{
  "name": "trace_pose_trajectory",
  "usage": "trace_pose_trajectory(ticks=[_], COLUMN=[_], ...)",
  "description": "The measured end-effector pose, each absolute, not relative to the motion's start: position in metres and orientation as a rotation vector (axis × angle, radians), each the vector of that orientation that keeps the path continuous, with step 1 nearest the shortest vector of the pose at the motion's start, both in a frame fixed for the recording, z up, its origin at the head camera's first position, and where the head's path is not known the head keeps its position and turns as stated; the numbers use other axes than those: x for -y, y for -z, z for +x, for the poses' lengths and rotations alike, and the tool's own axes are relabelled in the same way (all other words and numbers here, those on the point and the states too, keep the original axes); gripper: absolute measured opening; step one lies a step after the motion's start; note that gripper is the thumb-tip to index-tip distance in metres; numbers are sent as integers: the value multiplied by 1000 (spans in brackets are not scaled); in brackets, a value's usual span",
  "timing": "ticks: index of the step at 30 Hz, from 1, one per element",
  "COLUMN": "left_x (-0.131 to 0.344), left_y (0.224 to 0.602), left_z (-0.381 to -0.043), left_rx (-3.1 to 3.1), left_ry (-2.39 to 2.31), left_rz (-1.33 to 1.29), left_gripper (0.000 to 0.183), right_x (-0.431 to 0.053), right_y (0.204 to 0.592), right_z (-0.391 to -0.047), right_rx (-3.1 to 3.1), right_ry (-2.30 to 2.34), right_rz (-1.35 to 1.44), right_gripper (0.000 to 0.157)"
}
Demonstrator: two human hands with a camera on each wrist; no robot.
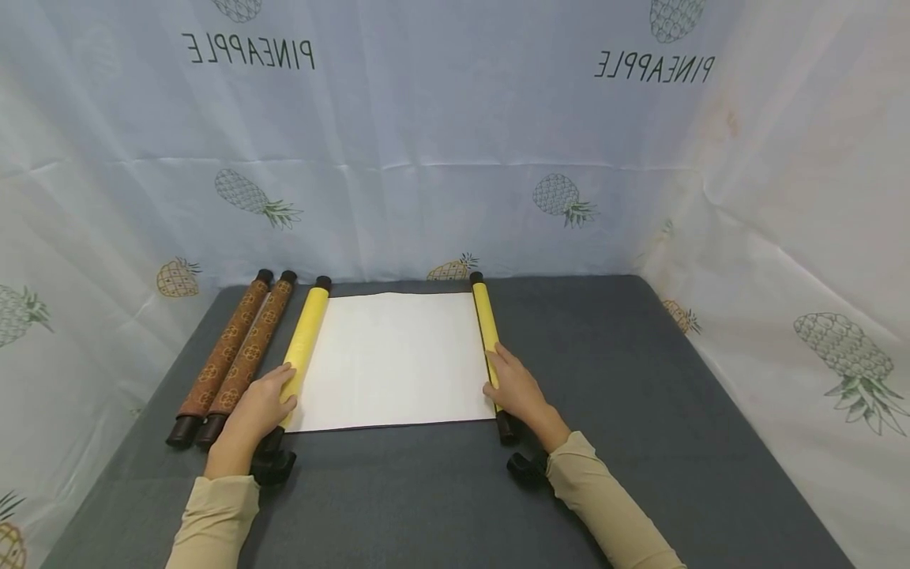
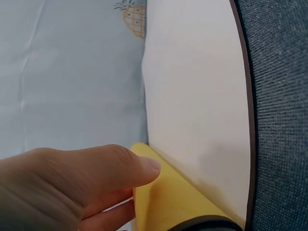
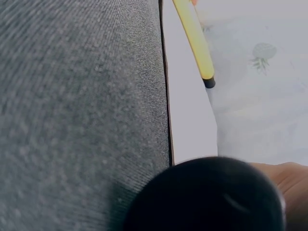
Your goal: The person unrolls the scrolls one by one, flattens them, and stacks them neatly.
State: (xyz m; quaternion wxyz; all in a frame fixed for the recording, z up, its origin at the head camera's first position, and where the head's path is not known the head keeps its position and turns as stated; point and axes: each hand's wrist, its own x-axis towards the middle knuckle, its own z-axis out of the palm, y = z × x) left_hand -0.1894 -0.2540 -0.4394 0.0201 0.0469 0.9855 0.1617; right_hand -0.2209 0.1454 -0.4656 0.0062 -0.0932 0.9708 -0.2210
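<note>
A scroll lies partly unrolled on the dark table, its white paper spread between two yellow rolls. My left hand holds the thicker left roll near its lower end, with the thumb across the yellow surface in the left wrist view. On the other side, my right hand grips the thinner right roll below its middle. A black end knob fills the bottom of the right wrist view and hides most of the right hand there.
Two brown patterned scrolls, rolled up with black ends, lie side by side left of the left hand. Dark grey cloth covers the table. A pineapple-print curtain hangs behind and at both sides.
</note>
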Motion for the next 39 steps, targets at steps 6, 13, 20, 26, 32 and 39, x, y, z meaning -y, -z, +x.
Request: trace_pose_trajectory(ticks=[6, 13, 20, 26, 32, 39], left_x=[255, 256, 257, 259, 259, 261], left_y=[439, 438, 439, 441, 440, 440], left_z=[-189, -189, -190, -190, -190, -189], left_rx=[-3020, -3001, -3014, -3085, -3087, -3108], left_ry=[-493, -490, -487, -461, -465, -472], left_rz=[58, 34, 17, 37, 37, 74], left_gripper=[57, 59, 57, 52, 52, 51], right_x=[-145, -148, -150, -151, -153, -154], right_y=[465, 463, 461, 459, 459, 458], right_z=[-221, -221, -221, -220, -220, -220], right_rx=[-3029, -3020, -3024, -3005, -3014, -3027], right_ry=[677, 701, 699, 727, 752, 733], right_rz=[-267, -254, -280, -273, -267, -320], right_gripper=[69, 70, 67, 67, 69, 63])
